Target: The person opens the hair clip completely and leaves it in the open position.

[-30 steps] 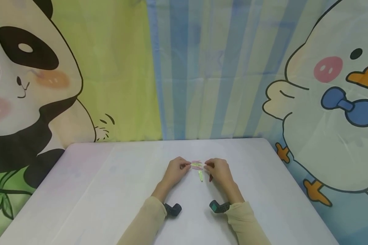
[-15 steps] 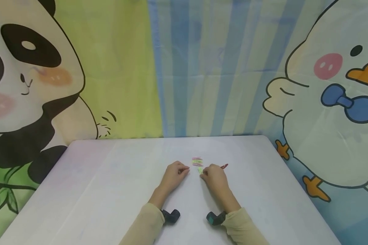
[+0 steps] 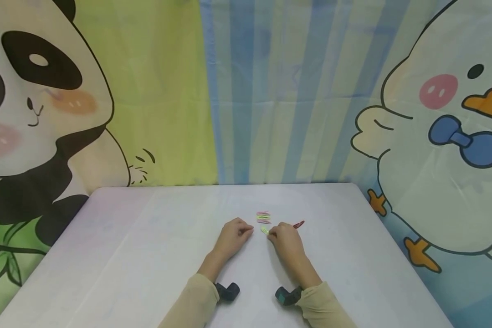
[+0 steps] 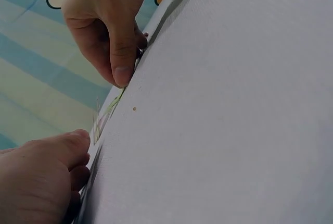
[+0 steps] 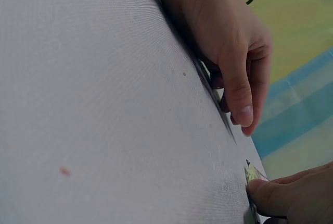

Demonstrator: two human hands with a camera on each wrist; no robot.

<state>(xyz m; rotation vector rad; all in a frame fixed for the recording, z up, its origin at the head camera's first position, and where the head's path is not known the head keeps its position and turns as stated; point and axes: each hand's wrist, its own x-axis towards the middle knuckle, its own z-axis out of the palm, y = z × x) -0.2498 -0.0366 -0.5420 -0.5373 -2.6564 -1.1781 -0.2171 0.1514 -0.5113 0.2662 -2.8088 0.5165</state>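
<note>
Head view: the right hand [image 3: 287,239] pinches a green piece [image 3: 264,230].
The left hand [image 3: 232,233] is loose. Pink and green strips [image 3: 263,217] lie just ahead of both hands, a red piece [image 3: 299,224] beside the right.

My worktop [image 3: 147,255] is white, its far corners rounded, with a faint pink tinge toward the far left. On it lies a close row of slim pink and green pieces [image 3: 263,217], set crosswise to me. Just nearer, I pinch a single green piece [image 3: 264,230] in my right hand [image 3: 287,239]. A small reddish speck [image 5: 64,171] marks the white surface.
</note>
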